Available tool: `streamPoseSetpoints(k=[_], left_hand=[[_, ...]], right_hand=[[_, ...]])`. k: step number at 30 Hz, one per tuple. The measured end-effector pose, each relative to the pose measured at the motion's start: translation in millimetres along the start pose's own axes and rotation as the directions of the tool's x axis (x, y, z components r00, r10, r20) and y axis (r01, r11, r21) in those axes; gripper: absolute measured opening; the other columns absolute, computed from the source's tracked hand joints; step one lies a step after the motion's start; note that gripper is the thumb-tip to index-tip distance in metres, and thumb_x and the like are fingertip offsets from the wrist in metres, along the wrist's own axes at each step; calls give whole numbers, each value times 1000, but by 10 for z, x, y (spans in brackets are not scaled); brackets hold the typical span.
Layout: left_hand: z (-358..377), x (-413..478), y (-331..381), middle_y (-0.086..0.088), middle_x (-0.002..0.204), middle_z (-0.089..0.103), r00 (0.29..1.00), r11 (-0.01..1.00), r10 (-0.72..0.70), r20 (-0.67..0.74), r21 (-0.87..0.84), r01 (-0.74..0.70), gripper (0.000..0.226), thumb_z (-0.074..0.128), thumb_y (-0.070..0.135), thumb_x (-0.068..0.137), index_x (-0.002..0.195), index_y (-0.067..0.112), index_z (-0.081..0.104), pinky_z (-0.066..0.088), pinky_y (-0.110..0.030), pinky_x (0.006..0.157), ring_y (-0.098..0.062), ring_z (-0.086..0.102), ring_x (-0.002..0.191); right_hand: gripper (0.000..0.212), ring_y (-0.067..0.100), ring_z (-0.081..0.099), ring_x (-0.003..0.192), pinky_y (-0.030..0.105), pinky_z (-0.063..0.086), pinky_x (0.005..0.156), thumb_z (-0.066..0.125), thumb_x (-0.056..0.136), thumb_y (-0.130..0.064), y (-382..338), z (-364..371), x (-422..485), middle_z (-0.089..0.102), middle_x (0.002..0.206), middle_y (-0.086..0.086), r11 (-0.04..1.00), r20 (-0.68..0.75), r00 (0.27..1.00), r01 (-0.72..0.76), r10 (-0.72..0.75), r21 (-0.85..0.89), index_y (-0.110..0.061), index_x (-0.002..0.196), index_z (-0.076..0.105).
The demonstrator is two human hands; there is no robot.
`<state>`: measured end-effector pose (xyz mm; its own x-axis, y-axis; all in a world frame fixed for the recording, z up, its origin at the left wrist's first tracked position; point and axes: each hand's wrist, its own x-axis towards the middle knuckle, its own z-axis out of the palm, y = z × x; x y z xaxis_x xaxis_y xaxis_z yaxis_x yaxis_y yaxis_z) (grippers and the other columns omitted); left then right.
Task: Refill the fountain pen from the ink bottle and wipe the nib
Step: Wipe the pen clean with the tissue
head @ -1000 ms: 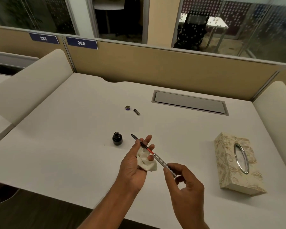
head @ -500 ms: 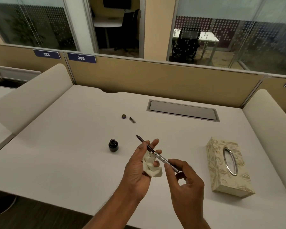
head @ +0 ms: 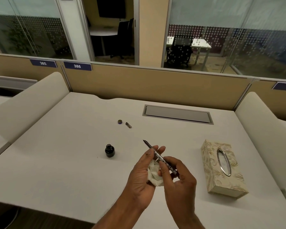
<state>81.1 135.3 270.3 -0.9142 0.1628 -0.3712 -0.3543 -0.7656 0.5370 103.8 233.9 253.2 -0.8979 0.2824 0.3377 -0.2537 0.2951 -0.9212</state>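
Note:
The fountain pen (head: 153, 150) points its dark nib up and to the left, above the desk. My left hand (head: 143, 172) pinches its front section between thumb and fingers, with a crumpled white tissue (head: 154, 175) tucked in the palm. My right hand (head: 178, 177) grips the silver patterned rear part of the pen. The open ink bottle (head: 109, 150) stands on the desk to the left of the nib. Its cap (head: 120, 121) and a small metal pen part (head: 128, 125) lie farther back.
A patterned tissue box (head: 221, 167) lies on the white desk (head: 56, 154) to the right of my hands. A grey cable hatch (head: 177, 114) sits at the back. Padded dividers flank both sides; a tan partition closes the far edge.
My right hand has slid up the pen toward my left hand, covering more of the barrel. The red band seen earlier on the pen is hidden. The view has tilted upward.

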Motion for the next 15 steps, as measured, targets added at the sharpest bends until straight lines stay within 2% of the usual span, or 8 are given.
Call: streamPoseSetpoints(k=[5, 8, 9, 12, 15], left_hand=[[-28, 29, -15, -2, 134, 70, 1000, 999, -12, 21, 30, 11, 33, 59, 28, 100, 130, 16, 68, 61, -47, 80, -23, 71, 106], [-48, 44, 0, 1, 132, 71, 998, 1000, -13, 61, 7, 13, 35, 60, 32, 98, 130, 20, 69, 55, -61, 90, -21, 67, 82], [-67, 55, 3, 0, 131, 71, 998, 1000, -11, 63, -5, 11, 35, 60, 34, 98, 129, 21, 69, 51, -66, 96, -20, 68, 80], [-121, 86, 3, -2, 133, 70, 999, 999, -18, 47, -28, 20, 35, 60, 35, 98, 129, 22, 69, 41, -69, 107, -24, 65, 106], [-123, 82, 11, -3, 134, 69, 999, 996, -39, 30, -77, 41, 33, 60, 32, 99, 127, 17, 68, 38, -59, 114, -21, 59, 109]], right_hand=[[16, 15, 73, 70, 28, 56, 62, 71, 90, -8, -7, -2, -8, 74, 82, -9, 998, -13, 999, -33, 34, 54, -23, 94, 72], [16, 17, 74, 72, 29, 56, 63, 70, 91, -9, -12, -9, -14, 75, 85, -10, 995, 10, 999, -50, 49, 88, -24, 94, 72], [15, 17, 74, 73, 29, 55, 64, 70, 91, -10, -11, -9, -19, 75, 85, -10, 994, 14, 998, -55, 54, 92, -25, 94, 72], [16, 15, 74, 76, 28, 56, 65, 69, 91, -10, 7, -2, -40, 76, 85, -11, 992, 21, 997, -78, 76, 103, -25, 95, 73], [18, 15, 74, 79, 28, 56, 66, 69, 92, -10, 34, 24, -68, 76, 88, -12, 990, 19, 996, -92, 91, 108, -27, 97, 73]])
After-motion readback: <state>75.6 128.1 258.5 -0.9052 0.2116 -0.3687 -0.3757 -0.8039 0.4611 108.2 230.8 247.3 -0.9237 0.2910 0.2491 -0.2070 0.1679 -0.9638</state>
